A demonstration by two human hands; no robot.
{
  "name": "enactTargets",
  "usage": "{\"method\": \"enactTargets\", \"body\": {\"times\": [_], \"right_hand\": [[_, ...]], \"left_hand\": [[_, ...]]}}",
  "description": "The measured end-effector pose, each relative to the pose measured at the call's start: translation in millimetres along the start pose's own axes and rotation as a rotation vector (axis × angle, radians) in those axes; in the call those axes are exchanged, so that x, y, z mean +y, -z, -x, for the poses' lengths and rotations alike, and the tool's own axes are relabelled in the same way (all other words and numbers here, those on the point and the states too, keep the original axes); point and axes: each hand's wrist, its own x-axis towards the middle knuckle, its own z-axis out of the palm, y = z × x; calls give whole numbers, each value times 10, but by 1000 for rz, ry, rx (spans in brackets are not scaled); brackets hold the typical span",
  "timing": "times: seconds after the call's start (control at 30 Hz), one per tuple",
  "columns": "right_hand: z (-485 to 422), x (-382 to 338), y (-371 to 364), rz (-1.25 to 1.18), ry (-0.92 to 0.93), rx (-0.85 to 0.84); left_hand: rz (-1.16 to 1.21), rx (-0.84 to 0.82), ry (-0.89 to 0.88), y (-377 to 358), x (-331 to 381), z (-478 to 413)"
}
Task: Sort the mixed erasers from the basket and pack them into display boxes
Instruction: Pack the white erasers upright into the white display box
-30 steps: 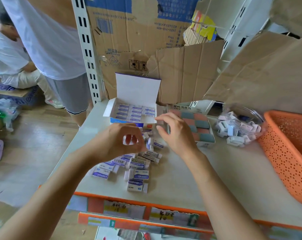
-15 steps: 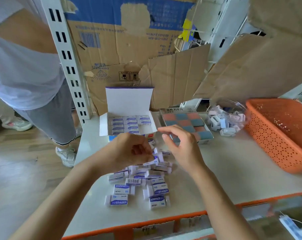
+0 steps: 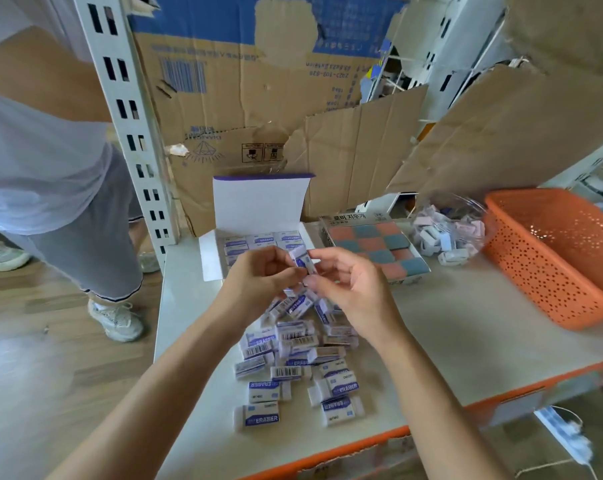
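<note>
While packing the white-and-purple lot, recorded one eraser (image 3: 303, 260) pinched between left grip (image 3: 260, 277) and right grip (image 3: 353, 289), fingertips of both clenched on it, tilted, raised off the bench (image 3: 459, 327). Directly beyond the grips: open display box (image 3: 262, 206), lid up, rows partly filled with matching pieces. Beneath the grips and nearer the body: loose pile of erasers (image 3: 293, 344), labels facing every way. Right of the right grip: checkered box (image 3: 372, 242), seemingly full; further right, clear container (image 3: 445, 233) of pastel pieces, then orange basket (image 3: 552, 265). Judged step: orienting a single piece before seating it. Next move likely calls for turning label up, matching the row direction, and lowering forward into a free slot without disturbing neighbours. Free slots hidden behind the grips; count unknown.
</note>
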Motion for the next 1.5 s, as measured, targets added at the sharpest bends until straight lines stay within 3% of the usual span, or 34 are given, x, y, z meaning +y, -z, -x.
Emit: {"method": "enactTargets", "body": {"times": [0.1, 0.23, 0.33, 0.47, 0.67, 0.87, 1.1, 1.27, 1.5], "right_hand": [[-64, 29, 36, -27, 8, 14], [-333, 113, 175, 110, -4, 143], [-548, 118, 173, 354, 17, 94], [-752, 138, 30, 570, 42, -7], [-884, 158, -65, 773, 28, -89], [-911, 114, -21, 792, 5, -159], [-932, 116, -54, 1011, 160, -244], [-915, 172, -23, 983, 233, -193], [-945, 210, -20, 1044, 256, -276]], "left_hand": [[-57, 50, -29, -36, -10, -45], [-634, 294, -247, 44, -59, -125], [-970, 240, -225, 108, -142, -241], [-1157, 219, -164, 96, -231, -316], [-1189, 229, -179, 94, -279, -317], [-1200, 209, -165, 96, -268, -303], [-1193, 205, -157, 96, -269, -301], [-1181, 211, -171, 101, -268, -290], [-1171, 210, -219, 118, -304, -302]]}}
